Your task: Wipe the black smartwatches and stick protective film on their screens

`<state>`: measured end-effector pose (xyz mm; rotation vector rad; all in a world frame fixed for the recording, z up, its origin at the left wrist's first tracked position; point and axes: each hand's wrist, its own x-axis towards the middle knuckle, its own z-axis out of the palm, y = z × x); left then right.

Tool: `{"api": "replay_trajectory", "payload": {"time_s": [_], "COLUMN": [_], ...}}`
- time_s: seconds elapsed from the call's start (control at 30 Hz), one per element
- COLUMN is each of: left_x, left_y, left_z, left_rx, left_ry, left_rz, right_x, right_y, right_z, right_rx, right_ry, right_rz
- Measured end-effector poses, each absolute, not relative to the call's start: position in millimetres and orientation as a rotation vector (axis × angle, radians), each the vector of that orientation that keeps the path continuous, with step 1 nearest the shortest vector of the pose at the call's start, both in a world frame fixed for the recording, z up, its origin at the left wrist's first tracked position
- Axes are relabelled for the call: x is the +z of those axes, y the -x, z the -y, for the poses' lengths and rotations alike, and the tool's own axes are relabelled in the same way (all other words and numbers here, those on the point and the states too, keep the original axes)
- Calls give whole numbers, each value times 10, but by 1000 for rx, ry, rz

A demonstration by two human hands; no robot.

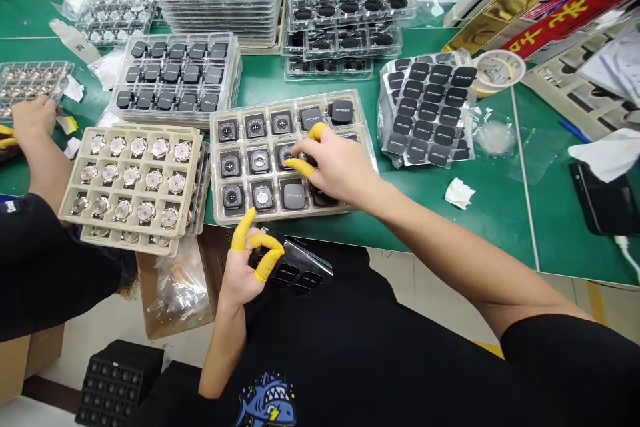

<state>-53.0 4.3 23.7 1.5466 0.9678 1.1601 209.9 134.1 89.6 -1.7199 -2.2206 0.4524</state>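
My left hand [250,263], with yellow finger cots, is closed on a clear sheet of black stickers [307,278] just off the table's front edge; one finger points up. My right hand [337,163], also with yellow cots, reaches over a beige compartment tray [320,213] of square watch cases. Its fingertips are pinched at a watch case [283,155] in the middle row; whatever is between them is too small to make out. Some cases show round sensor backs, others are covered by dark squares with lettering. My hand hides part of the right columns.
Left of the tray are stacked trays of round watches [131,177] and dark square pieces [173,73]. Sticker sheets [430,110], a tape roll [499,72] and a black phone-like device [607,197] lie right. A co-worker's hand [35,117] is at far left.
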Motion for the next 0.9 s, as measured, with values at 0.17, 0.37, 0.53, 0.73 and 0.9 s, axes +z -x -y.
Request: {"api": "replay_trajectory", "payload": {"time_s": [0.17,0.37,0.53,0.73,0.9], "left_x": [298,320,362,396,502], "left_y": [515,514,480,346,281], "left_z": [-73,-83,-90,-66,-36], "left_rx": [1184,1223,1183,1095,1075], "left_ry": [-1562,-1538,-1585,-1815,-1865], "left_rz": [-957,-977,-1028,-1203,-1210], "right_x": [1052,1088,1153,1191,1017], "right_y": [-2090,-1995,-2041,-1861,-1740], "right_z": [-1693,-1613,-1266,-491,-284], "right_rx": [494,586,720,962,954], "right_ry": [1795,1791,1636,1232,1170], "right_rz": [2439,2299,1965,1795,1835]}}
